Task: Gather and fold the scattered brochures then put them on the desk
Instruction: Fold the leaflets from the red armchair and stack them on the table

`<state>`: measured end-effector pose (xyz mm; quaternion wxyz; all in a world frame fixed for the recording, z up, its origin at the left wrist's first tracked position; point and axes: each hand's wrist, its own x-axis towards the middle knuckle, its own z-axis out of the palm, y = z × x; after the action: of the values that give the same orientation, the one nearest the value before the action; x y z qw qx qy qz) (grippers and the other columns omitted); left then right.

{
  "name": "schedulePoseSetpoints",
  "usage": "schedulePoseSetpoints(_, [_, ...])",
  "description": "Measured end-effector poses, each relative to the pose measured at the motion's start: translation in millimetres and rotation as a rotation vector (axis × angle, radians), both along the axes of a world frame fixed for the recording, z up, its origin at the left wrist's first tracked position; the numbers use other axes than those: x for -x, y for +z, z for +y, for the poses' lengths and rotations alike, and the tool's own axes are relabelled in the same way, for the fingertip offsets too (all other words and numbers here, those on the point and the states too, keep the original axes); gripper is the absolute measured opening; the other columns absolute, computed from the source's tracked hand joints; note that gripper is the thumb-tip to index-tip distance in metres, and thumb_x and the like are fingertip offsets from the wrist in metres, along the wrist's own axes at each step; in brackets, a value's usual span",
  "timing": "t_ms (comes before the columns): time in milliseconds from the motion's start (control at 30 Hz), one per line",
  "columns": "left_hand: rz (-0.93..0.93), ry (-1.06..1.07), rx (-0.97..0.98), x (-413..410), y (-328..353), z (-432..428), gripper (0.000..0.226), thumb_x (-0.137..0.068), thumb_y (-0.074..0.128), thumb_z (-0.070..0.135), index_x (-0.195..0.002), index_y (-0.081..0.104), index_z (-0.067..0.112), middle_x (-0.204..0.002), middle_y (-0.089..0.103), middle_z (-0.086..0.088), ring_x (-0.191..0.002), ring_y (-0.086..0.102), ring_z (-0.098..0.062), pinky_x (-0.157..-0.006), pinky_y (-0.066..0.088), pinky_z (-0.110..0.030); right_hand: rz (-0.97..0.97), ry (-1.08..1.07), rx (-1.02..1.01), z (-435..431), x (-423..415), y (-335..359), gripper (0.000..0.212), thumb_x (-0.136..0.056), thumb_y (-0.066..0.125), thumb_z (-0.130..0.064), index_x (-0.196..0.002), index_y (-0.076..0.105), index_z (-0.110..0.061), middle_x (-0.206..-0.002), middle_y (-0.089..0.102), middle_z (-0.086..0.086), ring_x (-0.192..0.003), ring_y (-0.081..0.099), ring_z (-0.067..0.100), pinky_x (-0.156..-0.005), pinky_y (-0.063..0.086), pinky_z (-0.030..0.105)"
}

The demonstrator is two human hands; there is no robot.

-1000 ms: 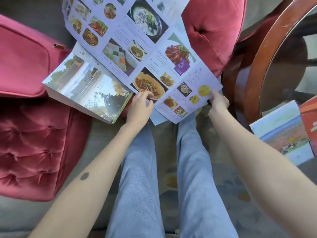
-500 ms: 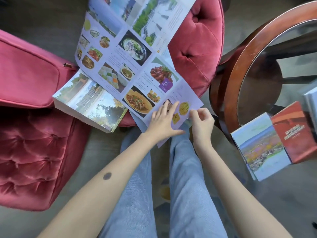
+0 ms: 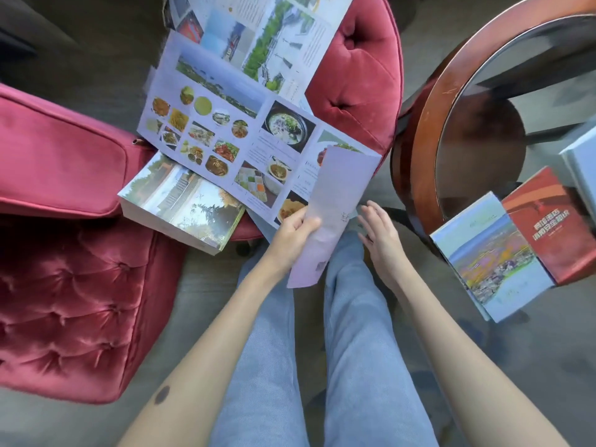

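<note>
1. Lilac paper, the blank back of one panel [image 3: 338, 188], lies turned over onto the printed face of the food brochure [image 3: 225, 140] and hides the dishes under it. The faint marks on it are too blurred to read.
2. At frame centre the left hand [image 3: 292, 235] pinches this panel, thumb on top and fingers curled behind the sheet, out of sight.
3. To the right of the panel's edge, the right hand [image 3: 380, 235] has its fingers straight and spread and holds nothing. Whether a fingertip touches the paper cannot be told.
4. A second brochure [image 3: 267, 37] with scenery photos lies above, partly under the food brochure and cut off by the top edge.
5. A thick booklet [image 3: 183, 201] with a tree-and-building cover sits left of centre, its upper corner tucked beneath the food brochure.
6. Both brochures are spread over a red velvet seat [image 3: 354, 75]. A red cushion [image 3: 54, 156] and a tufted red ottoman [image 3: 64, 301] fill the left side.
7. On the right is a round desk [image 3: 424, 140] with a wooden rim and a glass top. It carries a landscape-cover book [image 3: 490, 256], a red book [image 3: 554, 221] and a pale one [image 3: 583, 162] clipped by the frame.
8. Legs in blue jeans [image 3: 354, 350] run down the middle over a grey floor [image 3: 532, 366].
</note>
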<state>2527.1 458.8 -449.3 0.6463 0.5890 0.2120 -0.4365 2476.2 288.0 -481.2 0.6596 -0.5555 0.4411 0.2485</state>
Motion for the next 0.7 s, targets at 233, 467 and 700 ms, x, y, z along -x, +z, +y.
schedulePoseSetpoints(233, [0.298, 0.133, 0.228, -11, 5, 24, 0.025, -0.095, 0.039, 0.007, -0.104, 0.061, 0.012, -0.098, 0.068, -0.005, -0.084, 0.067, -0.014, -0.078, 0.054, -0.026, -0.066, 0.019, -0.193, 19, -12, 18, 0.066, -0.087, 0.054, -0.045, -0.137, 0.041, -0.005, -0.138, 0.051, 0.016, -0.125, 0.050, 0.029, -0.105, 0.037, 0.040])
schedulePoseSetpoints(467, [0.205, 0.009, 0.094, -1, 10, 5, 0.026, -0.094, 0.045, 0.008, -0.117, 0.056, 0.005, -0.110, 0.064, -0.014, -0.092, 0.062, -0.019, -0.084, 0.051, -0.030, -0.117, -0.031, -0.371, 11, 3, 29, 0.052, -0.094, 0.042, -0.032, -0.139, 0.039, -0.006, -0.141, 0.048, 0.015, -0.131, 0.044, 0.032, -0.110, 0.036, 0.046])
schedulePoseSetpoints(700, [-0.596, -0.250, -0.525, 20, 8, -14, 0.038, -0.085, 0.063, 0.013, -0.122, 0.055, 0.014, -0.128, 0.050, -0.002, -0.121, 0.040, -0.015, -0.107, 0.035, -0.042, -0.062, -0.172, -0.242, -14, 33, 34, 0.045, -0.087, 0.052, -0.010, -0.130, 0.046, 0.003, -0.133, 0.052, 0.023, -0.119, 0.051, 0.032, -0.112, 0.030, 0.053])
